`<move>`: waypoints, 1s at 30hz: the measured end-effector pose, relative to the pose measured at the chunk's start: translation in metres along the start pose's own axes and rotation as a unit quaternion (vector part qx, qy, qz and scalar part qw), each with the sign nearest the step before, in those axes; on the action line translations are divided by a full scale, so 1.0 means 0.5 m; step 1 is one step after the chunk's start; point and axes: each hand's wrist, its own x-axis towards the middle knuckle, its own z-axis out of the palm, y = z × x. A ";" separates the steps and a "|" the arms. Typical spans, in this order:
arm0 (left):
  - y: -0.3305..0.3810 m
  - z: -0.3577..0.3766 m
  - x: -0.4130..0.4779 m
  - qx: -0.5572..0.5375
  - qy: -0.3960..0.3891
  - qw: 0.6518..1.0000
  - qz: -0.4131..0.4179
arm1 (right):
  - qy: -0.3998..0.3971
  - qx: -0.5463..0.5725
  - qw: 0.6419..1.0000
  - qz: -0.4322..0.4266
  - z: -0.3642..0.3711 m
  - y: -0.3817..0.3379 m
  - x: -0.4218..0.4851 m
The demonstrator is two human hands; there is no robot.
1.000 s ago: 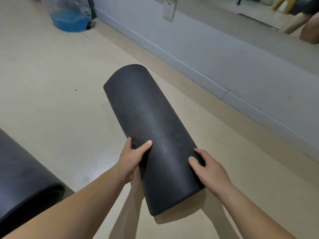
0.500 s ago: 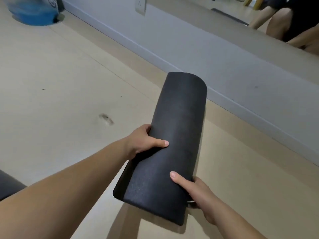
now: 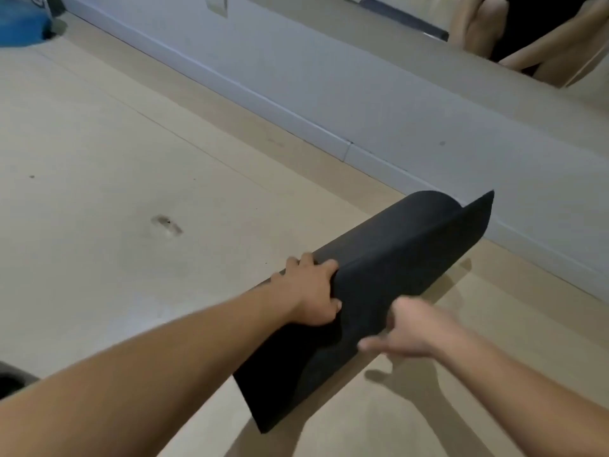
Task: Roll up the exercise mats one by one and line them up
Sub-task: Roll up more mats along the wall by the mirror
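The left hand (image 3: pixel 313 293) clamps on the black rolled mat (image 3: pixel 372 301), fingers curled over its upper left flank and the thumb pressed into the side; the right hand (image 3: pixel 408 331) is blurred, its fingers spread and loose against the mat's right edge, and whether it grips or only touches cannot be told; both forearms come in from seven and five o'clock and meet at the roll.

The beige floor (image 3: pixel 115 153) fills most of the view; the grey wall (image 3: pixel 379 94) with its skirting runs from eleven o'clock down to three o'clock; above it a mirror (image 3: pixel 379 31) shows bare legs and a dark mat lying flat, at one o'clock.

The rolled mat lies at the centre, pointing from six o'clock up toward two o'clock, its far end near the skirting but apart from it; the outer flap stands loose along the right side, lifted off the roll at the far end; the near end is raised a little, with shadow on the floor beneath it.

A blue object (image 3: pixel 19 24) sits at ten o'clock by the wall, cut by the frame edge; the dark end of another roll (image 3: pixel 13 379) shows at eight o'clock, well apart from the held one; a wall socket (image 3: pixel 216 3) sits at twelve o'clock; a scuff mark (image 3: pixel 166 224) marks the floor at nine o'clock of the hands.
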 end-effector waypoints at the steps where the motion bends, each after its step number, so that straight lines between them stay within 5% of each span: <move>1: 0.013 0.025 -0.018 0.005 0.016 1.000 0.002 | 0.089 -0.073 0.993 -0.017 -0.036 0.027 0.009; 3: 0.044 0.059 -0.046 0.004 0.023 0.999 0.025 | 0.182 -0.161 0.965 -0.100 -0.082 0.077 0.025; 8: 0.100 0.109 -0.066 0.005 -0.020 0.999 0.035 | 0.057 -0.259 0.936 -0.230 -0.049 0.128 0.048; 13: 0.112 0.153 -0.090 -0.001 -0.032 0.998 0.060 | 0.027 -0.310 0.895 -0.319 -0.016 0.098 0.099; 16: 0.116 0.174 -0.091 -0.011 0.001 0.997 0.076 | 0.008 -0.327 0.883 -0.337 0.000 0.076 0.124; 19: 0.073 0.165 -0.067 0.057 0.056 0.997 -0.012 | 0.026 -0.323 0.879 -0.349 -0.003 0.059 0.135; 23: 0.024 0.163 -0.052 0.028 -0.026 0.990 -0.133 | 0.032 -0.324 0.877 -0.354 -0.002 0.052 0.134; 30: 0.059 0.205 -0.053 0.103 -0.003 0.990 -0.095 | 0.047 -0.380 0.849 -0.364 0.017 0.064 0.142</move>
